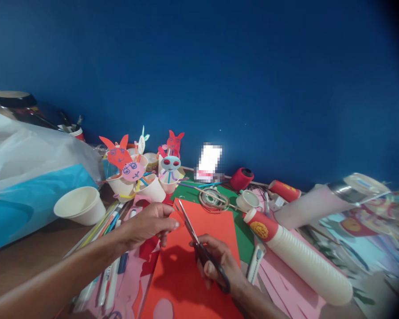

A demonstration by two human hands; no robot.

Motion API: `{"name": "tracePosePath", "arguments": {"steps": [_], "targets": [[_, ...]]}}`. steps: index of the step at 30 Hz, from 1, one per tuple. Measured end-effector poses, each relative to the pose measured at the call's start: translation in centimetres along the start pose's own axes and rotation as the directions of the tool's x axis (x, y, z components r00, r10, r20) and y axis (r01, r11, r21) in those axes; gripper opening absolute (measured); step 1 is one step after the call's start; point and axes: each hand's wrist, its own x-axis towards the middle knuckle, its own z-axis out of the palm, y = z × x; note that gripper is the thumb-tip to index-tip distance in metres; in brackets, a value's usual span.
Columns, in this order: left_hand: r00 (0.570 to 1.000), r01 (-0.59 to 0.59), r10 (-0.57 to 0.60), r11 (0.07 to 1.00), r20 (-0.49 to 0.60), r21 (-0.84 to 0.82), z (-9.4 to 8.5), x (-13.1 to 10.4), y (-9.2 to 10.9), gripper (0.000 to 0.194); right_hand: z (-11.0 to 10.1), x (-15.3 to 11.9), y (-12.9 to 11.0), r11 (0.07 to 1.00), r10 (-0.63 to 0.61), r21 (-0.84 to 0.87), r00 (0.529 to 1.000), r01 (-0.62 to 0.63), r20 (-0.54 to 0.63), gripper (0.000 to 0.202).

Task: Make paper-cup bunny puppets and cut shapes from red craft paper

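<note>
My right hand [214, 261] is closed round the black handles of a pair of scissors [204, 250], whose blades stand slightly apart and point up and left. My left hand [156, 223] pinches a small red-orange paper piece [177, 217] beside the blade tips. Its edges blend with the large red-orange sheet [199, 283] lying beneath both hands. A pink oval cutout [163, 309] rests on that sheet near the bottom. Green paper [244, 235] shows under its right side.
Stacked paper cups [306, 257] and a cutter [255, 263] lie at the right. Markers [111, 274] and an empty white cup [80, 205] are at the left. Decorated cups with paper faces [119, 155] stand behind, near a blurred bright screen [209, 161].
</note>
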Motion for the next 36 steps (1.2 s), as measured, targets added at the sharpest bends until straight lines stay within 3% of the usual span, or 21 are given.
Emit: {"name": "tracePosePath", "arguments": {"steps": [16, 26, 36], "targets": [[0.999, 0.001, 0.000, 1.000, 0.033, -0.026, -0.22, 0.04, -0.35, 0.009, -0.02, -0.16, 0.26, 1.000, -0.026, -0.012, 1.000, 0.026, 0.012, 0.058], [0.999, 0.040, -0.040, 0.998, -0.012, -0.053, -0.10, 0.02, -0.20, 0.012, 0.00, -0.27, 0.43, 0.999, -0.047, -0.024, 0.999, 0.047, 0.018, 0.059], [0.998, -0.027, 0.026, 0.999, -0.063, -0.022, 0.01, -0.13, 0.13, 0.014, 0.09, -0.08, 0.75, 0.999, -0.041, 0.008, 0.999, 0.041, -0.013, 0.060]]}}
